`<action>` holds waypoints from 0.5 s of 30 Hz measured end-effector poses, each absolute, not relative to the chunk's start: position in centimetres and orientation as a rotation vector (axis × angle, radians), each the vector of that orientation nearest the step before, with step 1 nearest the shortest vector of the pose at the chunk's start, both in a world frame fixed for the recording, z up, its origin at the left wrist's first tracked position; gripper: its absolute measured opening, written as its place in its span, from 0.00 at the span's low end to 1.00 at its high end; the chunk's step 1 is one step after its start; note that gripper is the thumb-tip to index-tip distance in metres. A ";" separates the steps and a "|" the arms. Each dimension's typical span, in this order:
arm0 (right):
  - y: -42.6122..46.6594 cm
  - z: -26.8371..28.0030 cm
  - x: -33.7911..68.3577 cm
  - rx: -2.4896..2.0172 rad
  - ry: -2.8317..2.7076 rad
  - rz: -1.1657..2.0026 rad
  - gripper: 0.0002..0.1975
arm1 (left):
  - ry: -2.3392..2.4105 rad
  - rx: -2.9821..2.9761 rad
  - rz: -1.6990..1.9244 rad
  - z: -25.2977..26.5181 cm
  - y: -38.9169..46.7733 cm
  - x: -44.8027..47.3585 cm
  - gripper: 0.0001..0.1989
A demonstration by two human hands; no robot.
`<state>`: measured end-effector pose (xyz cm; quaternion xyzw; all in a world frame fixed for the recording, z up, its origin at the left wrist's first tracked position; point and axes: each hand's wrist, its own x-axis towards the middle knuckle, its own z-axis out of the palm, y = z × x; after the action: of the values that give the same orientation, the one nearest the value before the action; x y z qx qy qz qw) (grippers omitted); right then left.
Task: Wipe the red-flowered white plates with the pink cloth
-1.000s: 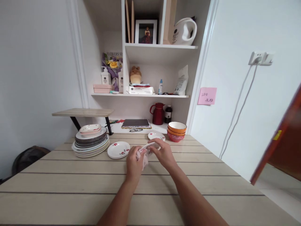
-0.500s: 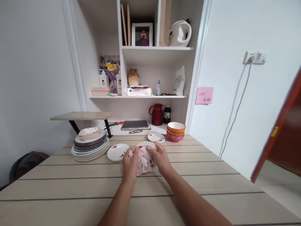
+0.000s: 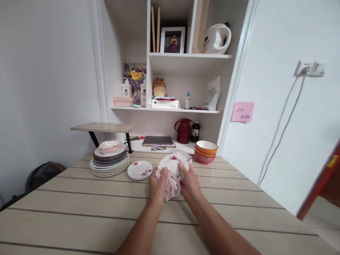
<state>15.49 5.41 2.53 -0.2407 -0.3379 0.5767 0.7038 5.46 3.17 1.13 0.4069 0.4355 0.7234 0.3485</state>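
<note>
A white plate with red flowers is held up over the table, tilted toward me. My left hand is closed on a crumpled pale pink cloth, which lies against the plate's lower left part. On the plate's right rim my right hand is closed, thumb on its face. To the left, small flowered plates lie stacked on the table. Partly hidden behind the held plate is another flowered plate.
A tall stack of plates with small pink dishes on top stands at left, before a small raised shelf. Stacked orange and red bowls stand at right. Behind are a red jug, a dark bottle, a laptop and glasses.
The view has swung a little to the left, so the scene sits further right. The held plate shows more of its upper face, with the cloth lower on it. Both hands keep their hold.
</note>
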 end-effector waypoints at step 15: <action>5.6 4.2 18.6 -0.851 -1.772 0.316 0.14 | 1.411 1.761 2.042 1.5 2.5 4.4 0.07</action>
<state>18.59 5.56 4.25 -0.3587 -0.7467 0.1332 0.5441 4.38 2.53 1.49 0.5780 0.4631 0.6702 0.0490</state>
